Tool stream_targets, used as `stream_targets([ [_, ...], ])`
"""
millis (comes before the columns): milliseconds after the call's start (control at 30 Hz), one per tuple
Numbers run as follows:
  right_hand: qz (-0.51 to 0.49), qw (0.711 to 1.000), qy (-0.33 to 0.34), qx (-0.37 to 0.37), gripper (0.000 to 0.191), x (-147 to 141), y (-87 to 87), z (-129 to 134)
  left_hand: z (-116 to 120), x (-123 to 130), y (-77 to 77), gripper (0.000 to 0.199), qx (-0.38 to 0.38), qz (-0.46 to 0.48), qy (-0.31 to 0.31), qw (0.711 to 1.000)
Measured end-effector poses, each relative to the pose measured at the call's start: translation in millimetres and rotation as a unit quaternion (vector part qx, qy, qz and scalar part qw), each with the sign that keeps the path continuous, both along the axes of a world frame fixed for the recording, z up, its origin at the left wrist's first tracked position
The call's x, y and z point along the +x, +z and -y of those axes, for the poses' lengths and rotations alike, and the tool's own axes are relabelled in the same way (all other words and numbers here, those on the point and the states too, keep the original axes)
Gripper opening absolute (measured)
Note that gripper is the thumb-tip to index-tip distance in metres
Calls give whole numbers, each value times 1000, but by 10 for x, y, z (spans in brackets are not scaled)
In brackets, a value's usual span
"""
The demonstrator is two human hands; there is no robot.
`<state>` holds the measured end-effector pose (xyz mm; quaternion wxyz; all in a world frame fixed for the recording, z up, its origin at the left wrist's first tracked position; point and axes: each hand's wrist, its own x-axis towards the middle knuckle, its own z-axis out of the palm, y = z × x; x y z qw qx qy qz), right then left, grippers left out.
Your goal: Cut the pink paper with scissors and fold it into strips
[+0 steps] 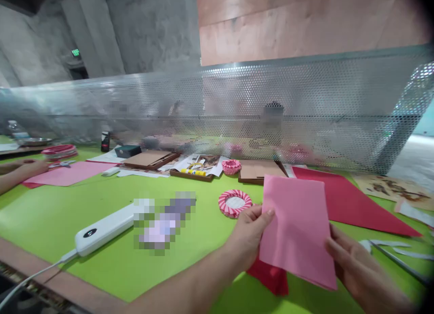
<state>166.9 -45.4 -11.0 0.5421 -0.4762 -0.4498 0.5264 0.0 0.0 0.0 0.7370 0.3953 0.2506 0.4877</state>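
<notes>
Well, the left hand (249,232) and the right hand (359,271) both have hold of a pink sheet (294,228) of paper or thin card, raised above the near right part of a green tabletop (111,268). The left thumb lies across the sheet's left edge and the right fingers (334,246) curl against its lower right edge. Neither hand looks clenched; each seems to hold with a light pinch. The sheet looks light and a little soft (it bows slightly between the hands), so it would probably crease if squeezed, and its side edges look like the best place to hold it. Below its lower end shows a red piece of paper (267,275), though I can't tell whether it is held too or lying on the table. A larger red sheet (359,201) lies just to the right, and a pink-and-white woven ring (235,203) sits just left of the raised sheet. At far left, another person's hand (34,168) is near a pair of scissors (63,164).
</notes>
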Motion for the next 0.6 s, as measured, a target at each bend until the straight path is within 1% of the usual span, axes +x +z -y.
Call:
stream_targets([
  [67, 24, 999, 2, -32, 36, -16, -6, 4, 26, -8, -29, 20, 9, -27, -16, 999],
  [167, 45, 998, -10, -45, 30, 29, -20, -9, 69, -25, -42, 21, 4, -72, -41, 997],
  [267, 19, 998, -20, -59, 28, 72, -43, -17, 91, -33, -16, 26, -15, -128, -39, 991],
  [367, -7, 998, -18, -68, 25, 80, -39, -10, 84, -34, 16, 30, -9, -178, -36, 983],
  [467, -13, 998, -12, -59, 20, 62, 4, 9, 63, -36, 17, 29, -7, -194, -40, 980],
  [600, -13, 999, -28, -23, 22, 27, 65, 27, 49, -34, -4, 27, -44, -185, -37, 981],
])
